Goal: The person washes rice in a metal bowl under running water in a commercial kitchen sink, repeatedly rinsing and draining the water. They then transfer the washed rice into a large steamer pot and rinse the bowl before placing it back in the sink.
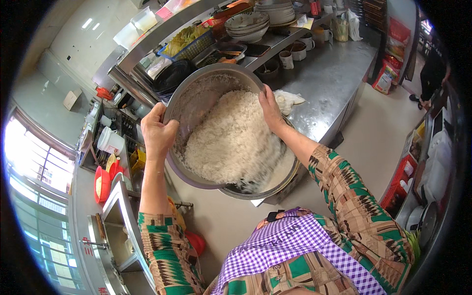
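Observation:
A large round metal basin (191, 107) is tilted towards me, with white rice grains (228, 136) sliding over its lower right edge. Below it, partly hidden by the basin, a round metal pot (291, 177) receives the falling grains, which are blurred. On the basin's left rim my left hand (158, 131) is closed, thumb inside. My right hand (272, 108) grips the rim on the opposite side, fingers over the edge. Just behind my right hand, a white cloth (289, 101) lies on the steel counter (328, 77).
Above the counter runs a steel shelf (273, 46) with stacked bowls (247, 27) and a blue basket (191, 44) of leafy greens. Cups stand under it. A steel sink (121, 228) is at lower left. Red crates (400, 180) line the right, where another person stands farther back.

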A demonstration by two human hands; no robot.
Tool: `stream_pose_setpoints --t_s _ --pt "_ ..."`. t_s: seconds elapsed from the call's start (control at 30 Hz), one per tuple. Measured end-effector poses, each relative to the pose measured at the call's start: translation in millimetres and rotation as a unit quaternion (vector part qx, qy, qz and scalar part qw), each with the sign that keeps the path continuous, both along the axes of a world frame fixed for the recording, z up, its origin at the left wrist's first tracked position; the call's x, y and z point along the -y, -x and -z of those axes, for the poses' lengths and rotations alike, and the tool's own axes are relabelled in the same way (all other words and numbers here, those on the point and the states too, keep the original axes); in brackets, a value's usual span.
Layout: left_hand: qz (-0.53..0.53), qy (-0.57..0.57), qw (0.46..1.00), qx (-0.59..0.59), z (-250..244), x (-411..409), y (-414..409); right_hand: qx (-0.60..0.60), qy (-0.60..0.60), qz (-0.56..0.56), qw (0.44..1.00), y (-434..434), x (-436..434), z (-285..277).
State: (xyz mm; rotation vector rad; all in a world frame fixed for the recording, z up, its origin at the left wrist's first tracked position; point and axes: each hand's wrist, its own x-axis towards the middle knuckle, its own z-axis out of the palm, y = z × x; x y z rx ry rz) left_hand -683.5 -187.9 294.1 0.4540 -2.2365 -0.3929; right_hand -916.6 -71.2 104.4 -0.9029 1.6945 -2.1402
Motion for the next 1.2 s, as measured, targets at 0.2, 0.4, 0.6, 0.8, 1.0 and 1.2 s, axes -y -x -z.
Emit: stream_pose_setpoints --t_s 0.2,0.4,0.6,0.8,1.0,1.2 --pt "-0.005 0.055 0.998 -0.002 -7 -23 -1 0.070 -0.004 0.046 0.996 -1 3 6" --pt "0.023 0.120 0.992 -0.017 -10 -59 5 0.050 0.020 0.119 0.991 16 4 10" --pt "0.069 0.164 0.984 -0.032 1 -71 -7 0.101 0.122 0.128 0.979 15 1 1" --pt "0.105 0.191 0.973 -0.073 23 -79 -21 0.191 0.233 0.065 0.951 15 -4 1" --pt "0.014 0.052 0.995 -0.084 53 -86 -42 0.216 0.295 -0.009 0.931 16 -4 9" --pt "-0.129 -0.049 0.988 0.064 85 -84 -64 0.222 0.294 -0.005 0.930 20 -2 13"
